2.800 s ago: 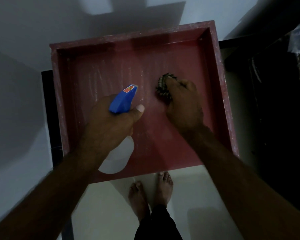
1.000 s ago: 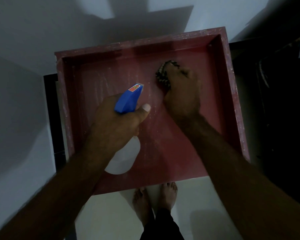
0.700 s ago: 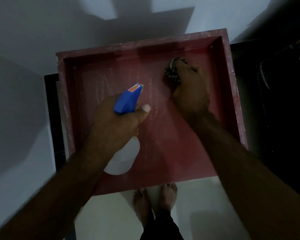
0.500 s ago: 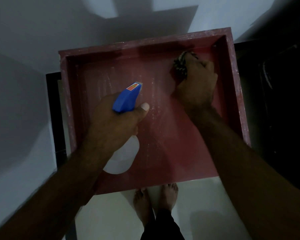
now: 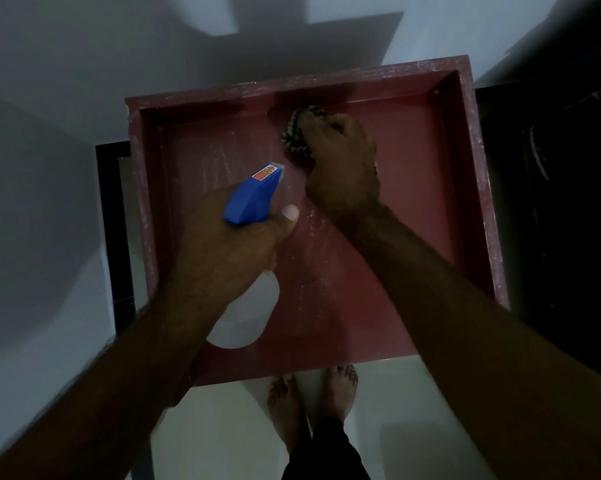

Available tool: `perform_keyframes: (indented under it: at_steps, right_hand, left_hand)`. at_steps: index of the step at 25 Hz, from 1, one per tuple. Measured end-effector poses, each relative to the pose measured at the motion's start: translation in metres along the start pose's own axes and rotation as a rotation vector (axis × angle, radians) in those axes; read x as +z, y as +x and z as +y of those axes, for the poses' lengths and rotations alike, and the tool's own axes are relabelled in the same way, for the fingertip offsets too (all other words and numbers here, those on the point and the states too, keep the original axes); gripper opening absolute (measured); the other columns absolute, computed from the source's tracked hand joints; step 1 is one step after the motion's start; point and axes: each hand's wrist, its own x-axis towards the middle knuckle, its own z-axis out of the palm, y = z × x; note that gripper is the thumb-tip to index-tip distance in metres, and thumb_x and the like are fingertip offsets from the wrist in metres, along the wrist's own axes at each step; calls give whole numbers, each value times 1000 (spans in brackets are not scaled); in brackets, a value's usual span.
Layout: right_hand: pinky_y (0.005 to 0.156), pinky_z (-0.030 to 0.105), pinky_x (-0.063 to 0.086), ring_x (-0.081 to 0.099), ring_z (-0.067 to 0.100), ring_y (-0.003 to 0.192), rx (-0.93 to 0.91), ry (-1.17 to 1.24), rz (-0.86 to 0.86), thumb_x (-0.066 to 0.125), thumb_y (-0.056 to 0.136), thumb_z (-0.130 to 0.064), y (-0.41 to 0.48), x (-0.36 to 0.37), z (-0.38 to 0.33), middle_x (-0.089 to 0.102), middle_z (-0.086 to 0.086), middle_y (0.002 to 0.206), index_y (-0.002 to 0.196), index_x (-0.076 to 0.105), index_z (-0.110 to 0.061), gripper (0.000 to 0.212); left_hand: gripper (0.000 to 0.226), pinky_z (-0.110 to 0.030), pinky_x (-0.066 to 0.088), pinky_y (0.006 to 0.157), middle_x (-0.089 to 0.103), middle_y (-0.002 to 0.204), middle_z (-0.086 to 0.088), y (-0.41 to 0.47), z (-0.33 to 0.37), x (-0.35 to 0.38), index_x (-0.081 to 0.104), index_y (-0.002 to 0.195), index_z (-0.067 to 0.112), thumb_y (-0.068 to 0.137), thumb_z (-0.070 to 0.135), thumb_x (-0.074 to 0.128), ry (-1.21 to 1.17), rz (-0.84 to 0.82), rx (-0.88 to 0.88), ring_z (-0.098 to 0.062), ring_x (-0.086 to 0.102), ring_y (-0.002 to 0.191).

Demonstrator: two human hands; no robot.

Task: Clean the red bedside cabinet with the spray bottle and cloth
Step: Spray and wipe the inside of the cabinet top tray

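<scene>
The red bedside cabinet (image 5: 472,188) fills the middle of the head view, its top a shallow tray with a raised rim and pale streaks on the surface. My left hand (image 5: 222,251) grips the spray bottle (image 5: 254,199) by its blue head over the left half, nozzle pointing away; the white body hangs below my palm. My right hand (image 5: 340,168) grips a bunched striped cloth (image 5: 297,136) and presses it on the surface near the back rim, a little right of the middle. Most of the cloth is hidden under my fingers.
A white wall (image 5: 84,81) runs behind and to the left of the cabinet. Dark furniture (image 5: 551,202) stands close on the right. My bare feet (image 5: 312,400) stand on the pale floor at the cabinet's front edge.
My right hand carried the cloth toward the back right corner, then came back left along the back rim. My left hand with the bottle has barely moved.
</scene>
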Motion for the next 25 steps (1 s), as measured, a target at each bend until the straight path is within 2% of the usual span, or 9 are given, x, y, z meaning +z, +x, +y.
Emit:
perform_keyframes:
  at_steps: [6,9,13,15,19,25]
  right_hand:
    - [97,47,44,50,33,129,117,29,119,53,72,-2,-12,-1,14,66,0,139,146,57,-17,76]
    - [92,48,43,52,35,129,44,17,103,63,68,4,-24,6,-4,68,4,135,142,61,-15,76]
    - [92,49,43,51,35,131,-107,-27,7,70,66,3,-37,11,1,65,5,141,145,59,-15,82]
    - [95,50,43,50,35,131,-41,-33,33,69,69,3,-42,7,12,65,4,142,147,57,-16,80]
    - [101,52,45,51,35,129,129,-19,132,64,73,3,-52,5,18,68,1,137,146,57,-18,76]
    - [94,48,43,52,35,130,-98,-25,34,68,69,1,-72,11,2,67,3,138,144,59,-17,78]
  left_hand:
    - [36,-9,48,53,63,67,-26,-5,-5,-6,61,87,-8,90,26,72,-38,-8,19,-15,60,50]
    - [36,-11,48,51,63,66,-25,-8,-7,-6,61,87,-7,90,28,72,-35,3,9,-21,62,52]
    - [35,-8,41,45,60,59,-16,-16,-7,-4,60,85,-6,90,26,72,-19,9,-13,-4,54,42]
    - [35,-8,42,47,63,62,-18,-19,-9,-5,61,86,-6,91,28,72,-14,7,-3,-5,56,44]
    - [35,-8,48,52,65,66,-20,-22,-14,-7,62,87,-3,90,30,71,-14,3,1,-16,63,52]
    - [38,-7,45,51,64,69,-25,-31,-19,-4,61,86,-7,91,29,71,-23,4,-8,-12,59,51]
